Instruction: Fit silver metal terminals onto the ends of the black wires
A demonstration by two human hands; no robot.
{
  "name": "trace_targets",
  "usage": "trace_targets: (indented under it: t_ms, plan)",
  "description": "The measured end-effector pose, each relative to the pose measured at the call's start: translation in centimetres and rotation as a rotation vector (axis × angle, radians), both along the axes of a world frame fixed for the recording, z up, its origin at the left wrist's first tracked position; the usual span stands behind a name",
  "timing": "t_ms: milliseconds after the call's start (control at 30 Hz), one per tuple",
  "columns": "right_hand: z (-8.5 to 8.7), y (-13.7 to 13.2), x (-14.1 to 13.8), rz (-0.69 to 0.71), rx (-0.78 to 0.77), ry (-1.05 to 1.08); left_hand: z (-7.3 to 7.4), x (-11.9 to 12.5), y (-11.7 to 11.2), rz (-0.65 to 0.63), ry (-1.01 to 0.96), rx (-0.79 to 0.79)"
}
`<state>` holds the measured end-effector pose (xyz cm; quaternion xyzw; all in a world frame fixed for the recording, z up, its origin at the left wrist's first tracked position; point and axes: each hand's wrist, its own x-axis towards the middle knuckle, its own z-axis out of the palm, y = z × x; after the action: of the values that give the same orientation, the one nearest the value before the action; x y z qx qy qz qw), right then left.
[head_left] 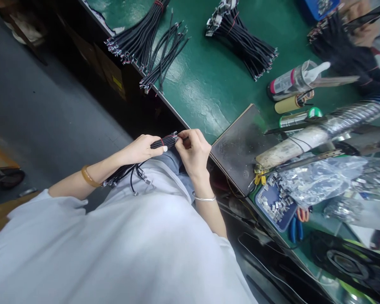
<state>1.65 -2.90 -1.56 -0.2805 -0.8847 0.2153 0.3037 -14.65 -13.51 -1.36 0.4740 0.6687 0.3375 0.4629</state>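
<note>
Shirt (129, 253), then L hand (142, 148) — hides middle of wire bundle (168, 140).

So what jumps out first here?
Dead centre, the left hand grips a black wire bundle with a red band, and the right hand pinches its end. More bundles lie on the green bench above. A blue tray of metal clips sits at right.
</note>
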Motion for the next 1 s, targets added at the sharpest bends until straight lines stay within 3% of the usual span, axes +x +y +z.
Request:
trace_targets:
  t_ms: [200, 433, 500, 600, 700, 767, 900, 1000]
  plan:
    - [1.5, -0.1, -0.5, 0.112, -0.212, -0.012, -0.2, -1.7, -1.1, -0.103, -0.178, 0.049]
    - [2.3, 0.8, -0.1, 0.243, -0.417, -0.107, -0.2, -2.8, -2.2, -0.214, -0.460, -0.082]
    - [2.2, 0.5, -0.2, 0.353, -0.454, -0.114, -0.3, -2.5, -2.3, -0.196, -0.588, -0.098]
    - [1.5, -0.2, -0.4, 0.445, -0.421, -0.047, -0.7, -1.8, -2.3, -0.037, -0.755, -0.099]
    - [0.1, -1.0, -0.4, 0.419, -0.461, 0.030, -1.2, -1.2, -2.1, 0.116, -0.814, -0.093]
    - [-1.0, -1.4, -0.6, 0.361, -0.598, 0.107, -1.4, -0.7, -1.9, 0.150, -0.828, -0.090]
    - [-2.2, -2.8, -1.5, 0.333, -0.941, 0.275, -1.0, 0.3, -0.9, 0.053, -0.755, -0.088]
    - [-1.4, -3.3, -2.3, 0.215, -1.005, 0.355, -0.2, 0.9, -0.1, -0.031, -0.711, -0.081]
